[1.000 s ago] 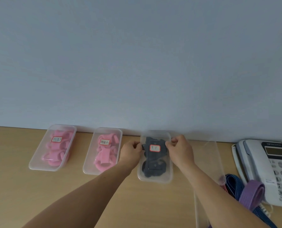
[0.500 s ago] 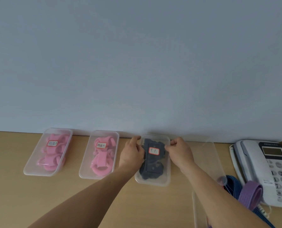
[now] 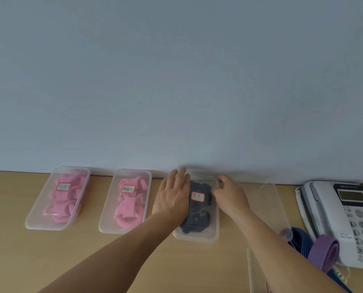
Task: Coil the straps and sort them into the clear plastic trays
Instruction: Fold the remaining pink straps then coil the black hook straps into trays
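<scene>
Pink-strap trays (image 3: 49,226) and dark-strap tray (image 3: 197,237) look filled. L hand (image 3: 172,197) lies flat-fingered on it; R hand (image 3: 229,195) fingers bent, grip unclear. Blue strap (image 3: 299,240), purple strap (image 3: 324,252) left to do.

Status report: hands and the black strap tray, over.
Left hand flat on black strap tray. Right hand curled on its right rim. Purple strap, blue strap unsorted at telephone.
</scene>
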`<state>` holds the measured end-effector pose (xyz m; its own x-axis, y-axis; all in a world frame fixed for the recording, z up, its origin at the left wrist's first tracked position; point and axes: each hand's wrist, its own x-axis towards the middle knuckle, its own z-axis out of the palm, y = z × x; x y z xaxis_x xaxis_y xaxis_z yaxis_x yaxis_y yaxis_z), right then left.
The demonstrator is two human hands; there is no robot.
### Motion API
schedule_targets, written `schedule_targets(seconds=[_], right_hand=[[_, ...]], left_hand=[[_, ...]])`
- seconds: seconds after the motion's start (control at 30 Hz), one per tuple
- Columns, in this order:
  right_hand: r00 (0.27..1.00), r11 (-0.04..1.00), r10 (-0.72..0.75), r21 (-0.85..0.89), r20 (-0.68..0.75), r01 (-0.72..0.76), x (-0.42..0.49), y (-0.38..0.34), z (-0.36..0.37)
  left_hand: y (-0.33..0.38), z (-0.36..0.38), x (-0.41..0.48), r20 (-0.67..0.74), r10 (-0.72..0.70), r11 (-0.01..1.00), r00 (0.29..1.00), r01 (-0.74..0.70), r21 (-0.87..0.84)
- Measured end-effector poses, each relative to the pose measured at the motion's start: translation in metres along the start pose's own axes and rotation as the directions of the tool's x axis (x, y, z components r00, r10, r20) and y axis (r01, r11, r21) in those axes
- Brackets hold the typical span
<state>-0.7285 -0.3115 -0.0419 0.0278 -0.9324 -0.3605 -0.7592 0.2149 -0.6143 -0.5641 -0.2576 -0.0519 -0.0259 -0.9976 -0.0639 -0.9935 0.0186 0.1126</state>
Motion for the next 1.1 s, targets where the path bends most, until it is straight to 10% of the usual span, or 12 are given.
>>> schedule_targets(seconds=[0.13, 0.83, 1.1], right_hand=[[1.0, 1.0, -0.003, -0.005, -0.008, 0.003, 0.0, -0.002, 0.001], [0.996, 0.999, 0.016, -0.048, -0.085, -0.02, 0.013, -0.01, 0.001], [0.976, 0.951, 0.191, 0.265, -0.109, -0.156, 0.005, -0.002, 0.021]], left_hand=[[0.005, 0.005, 0.001, 0.028, 0.211, 0.97, 0.977, -0.213, 0.118], [0.025, 0.016, -0.012, 0.108, 0.148, 0.989, 0.983, -0.148, -0.008], [0.022, 0.019, -0.017, 0.054, 0.157, 0.988, 0.986, -0.156, -0.018]])
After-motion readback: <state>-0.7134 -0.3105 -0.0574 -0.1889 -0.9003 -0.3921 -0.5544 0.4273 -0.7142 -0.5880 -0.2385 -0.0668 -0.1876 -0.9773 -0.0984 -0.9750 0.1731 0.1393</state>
